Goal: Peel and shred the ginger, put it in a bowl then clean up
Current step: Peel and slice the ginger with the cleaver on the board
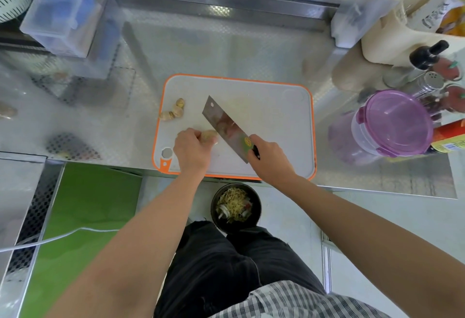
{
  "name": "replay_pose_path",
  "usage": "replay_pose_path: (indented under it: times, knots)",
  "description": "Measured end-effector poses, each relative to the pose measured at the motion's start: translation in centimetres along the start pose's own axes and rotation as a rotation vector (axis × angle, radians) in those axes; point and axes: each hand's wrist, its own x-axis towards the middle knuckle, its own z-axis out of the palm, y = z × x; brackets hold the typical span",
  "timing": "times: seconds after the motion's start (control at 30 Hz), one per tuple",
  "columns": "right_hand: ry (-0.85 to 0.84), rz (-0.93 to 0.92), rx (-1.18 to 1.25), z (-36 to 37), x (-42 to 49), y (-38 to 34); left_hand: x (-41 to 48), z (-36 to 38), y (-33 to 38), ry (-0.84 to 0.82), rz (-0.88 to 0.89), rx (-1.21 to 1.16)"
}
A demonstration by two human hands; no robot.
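A white cutting board (271, 106) with an orange rim lies on the steel counter. My left hand (191, 148) grips a piece of ginger (209, 135) near the board's front left. My right hand (269, 158) holds the handle of a cleaver (226, 126); its blade slants up to the left and its edge meets the ginger. Another knobbly ginger piece (173, 112) lies at the board's left edge. A dark bowl (236, 208) with shredded ginger and scraps sits below the counter edge, by my legs.
A purple-lidded plastic container (395, 122) stands right of the board, with spice shakers (431, 83) and bottles behind it. Clear plastic boxes (68, 8) stand at the back left. A green surface (85, 217) and a white cable (63, 236) lie at the lower left.
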Motion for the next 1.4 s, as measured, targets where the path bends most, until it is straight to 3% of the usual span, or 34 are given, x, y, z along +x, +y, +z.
replay_pose_path:
  times: [0.37,0.57,0.9,1.07,1.2,1.3,1.4]
  knots:
    - [-0.030,-0.001,-0.144,2.2,1.3,-1.6,-0.8,-0.5,-0.1,-0.009,-0.010,-0.144]
    - [0.140,0.038,0.112,0.1,2.2,-0.5,-1.2,-1.4,-1.0,0.062,0.014,-0.228]
    - [0.105,0.080,-0.226,1.6,0.9,-1.4,-1.0,-3.2,-2.7,0.089,-0.056,-0.237]
    - [0.045,-0.063,-0.229,3.7,-1.4,-3.3,-1.5,-4.6,-3.5,0.120,-0.079,-0.309]
    - [0.177,0.055,-0.210,3.5,-0.9,-3.8,-1.7,-5.4,-5.1,0.113,-0.075,-0.319]
    - [0.135,0.101,-0.240,4.3,-1.3,-4.6,-1.9,-5.8,-5.8,0.098,-0.081,-0.336]
    - [0.071,0.006,-0.215,5.9,-2.7,-5.7,-1.9,-6.3,-6.1,0.089,-0.085,-0.359]
